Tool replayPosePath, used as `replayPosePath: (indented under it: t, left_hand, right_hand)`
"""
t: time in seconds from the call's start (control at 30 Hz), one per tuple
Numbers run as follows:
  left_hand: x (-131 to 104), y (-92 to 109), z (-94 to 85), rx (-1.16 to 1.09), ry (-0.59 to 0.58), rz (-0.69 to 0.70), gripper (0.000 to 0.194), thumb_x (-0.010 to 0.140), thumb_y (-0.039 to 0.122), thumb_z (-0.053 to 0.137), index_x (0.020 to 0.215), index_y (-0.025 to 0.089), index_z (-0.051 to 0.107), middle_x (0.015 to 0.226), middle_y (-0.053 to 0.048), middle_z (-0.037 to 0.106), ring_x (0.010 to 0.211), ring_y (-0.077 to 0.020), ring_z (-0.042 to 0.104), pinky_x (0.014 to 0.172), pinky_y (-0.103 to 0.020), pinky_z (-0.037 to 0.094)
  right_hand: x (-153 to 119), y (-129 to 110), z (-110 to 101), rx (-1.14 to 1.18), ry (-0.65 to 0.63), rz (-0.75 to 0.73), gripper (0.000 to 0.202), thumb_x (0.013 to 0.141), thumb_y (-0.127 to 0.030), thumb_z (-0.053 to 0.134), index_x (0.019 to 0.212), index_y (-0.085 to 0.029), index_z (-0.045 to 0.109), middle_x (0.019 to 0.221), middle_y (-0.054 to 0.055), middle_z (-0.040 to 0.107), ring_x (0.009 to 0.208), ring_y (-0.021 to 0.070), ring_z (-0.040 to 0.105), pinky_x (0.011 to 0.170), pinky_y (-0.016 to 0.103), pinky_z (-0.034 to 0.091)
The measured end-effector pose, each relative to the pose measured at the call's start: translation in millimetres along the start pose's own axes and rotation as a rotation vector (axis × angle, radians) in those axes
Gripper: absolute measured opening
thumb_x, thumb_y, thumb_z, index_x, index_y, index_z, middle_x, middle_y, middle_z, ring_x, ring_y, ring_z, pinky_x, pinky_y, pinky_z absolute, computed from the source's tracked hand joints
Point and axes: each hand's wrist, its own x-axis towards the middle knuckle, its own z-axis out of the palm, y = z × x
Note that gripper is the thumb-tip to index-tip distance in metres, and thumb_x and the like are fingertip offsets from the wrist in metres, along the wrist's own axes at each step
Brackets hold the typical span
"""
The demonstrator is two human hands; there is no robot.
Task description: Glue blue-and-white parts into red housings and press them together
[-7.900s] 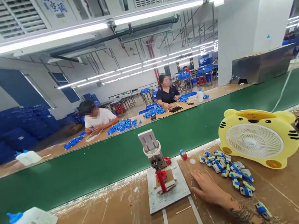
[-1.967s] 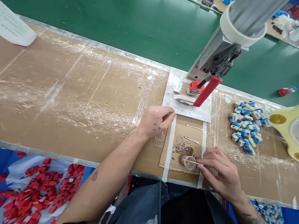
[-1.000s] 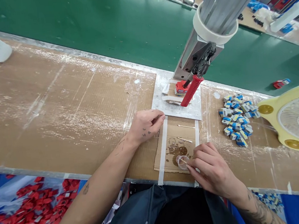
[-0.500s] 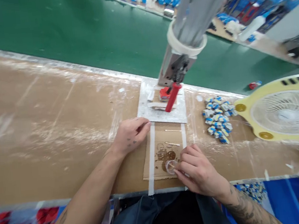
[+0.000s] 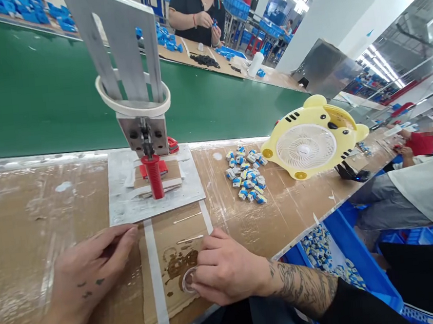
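My right hand (image 5: 228, 269) is closed in a pinch at a small clear round cup (image 5: 188, 281). A thin stick, seemingly a cotton swab, reaches from its fingers into the cup; the fingers mostly hide it. Brown wet stains (image 5: 177, 265) mark the taped cardboard sheet (image 5: 154, 307) under the cup. Two more cotton swabs (image 5: 187, 218) lie farther up that sheet. On the left, my left hand (image 5: 96, 267) rests with thumb and forefinger pressed together by the metal plate (image 5: 129, 212); anything between them is hidden.
A clamp with a red handle (image 5: 154, 176) stands over red parts (image 5: 161, 169) on the plate. Blue-and-white small parts (image 5: 247, 177) are heaped to the right, beside a yellow fan (image 5: 303, 145). Beyond runs a green belt (image 5: 211, 111); a co-worker (image 5: 197, 17) works across it.
The view has swung right and up, bringing co-workers and more of the fan into sight. My right hand stays by the cup; my left hand sits slightly lower beside the plate.
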Motion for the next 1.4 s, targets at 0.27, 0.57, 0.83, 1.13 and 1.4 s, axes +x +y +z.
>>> replayPosePath:
  t: [0.27,0.57,0.83,1.13,1.4]
  left_hand:
    - [-8.7,-3.9,2.2,0.007,-0.155,0.072,0.027,0.089,0.028,0.054,0.071,0.021,0.072,0.060,0.000,0.076,0.049,-0.0153,0.066,0.052,-0.023,0.051]
    - [-13.0,-5.4,5.2,-0.033,-0.146,0.111,0.025,0.092,0.020,0.053,0.074,0.018,0.070,0.060,0.000,0.072,0.051,-0.0131,0.065,0.053,-0.022,0.049]
    - [-14.5,-1.9,4.7,-0.114,-0.179,0.282,0.020,0.090,0.015,0.053,0.081,0.016,0.071,0.065,-0.002,0.073,0.056,-0.0139,0.066,0.057,-0.025,0.052]
    - [-16.7,0.8,10.4,-0.169,-0.236,0.436,0.023,0.087,0.012,0.049,0.089,0.017,0.071,0.061,0.000,0.067,0.059,-0.0159,0.063,0.057,-0.027,0.053]
    - [-17.6,-3.3,10.9,-0.135,-0.230,0.443,0.023,0.088,0.012,0.049,0.083,0.017,0.071,0.061,0.000,0.068,0.058,-0.0151,0.062,0.056,-0.027,0.054]
  right_hand:
    - [-10.4,-5.2,-2.4,0.196,0.151,0.073,0.025,0.098,-0.018,0.053,0.074,-0.020,0.060,0.069,0.001,0.059,0.073,0.0183,0.049,0.074,0.035,0.037]
    - [-10.9,-5.4,-7.4,0.234,0.160,0.054,0.027,0.100,-0.014,0.050,0.075,-0.020,0.060,0.067,0.001,0.057,0.069,0.0189,0.048,0.070,0.034,0.040]
    - [-14.1,-6.8,-6.4,0.227,0.177,0.068,0.027,0.098,-0.013,0.052,0.073,-0.019,0.058,0.067,0.001,0.055,0.069,0.0184,0.046,0.070,0.033,0.038]
    - [-17.5,-7.1,-9.2,0.234,0.174,0.066,0.021,0.099,-0.014,0.052,0.082,-0.020,0.063,0.070,0.002,0.059,0.071,0.0186,0.050,0.071,0.034,0.039]
    - [-17.8,-7.8,-9.8,0.256,0.195,0.066,0.020,0.098,-0.014,0.054,0.082,-0.019,0.064,0.068,0.001,0.058,0.070,0.0189,0.049,0.070,0.033,0.039]
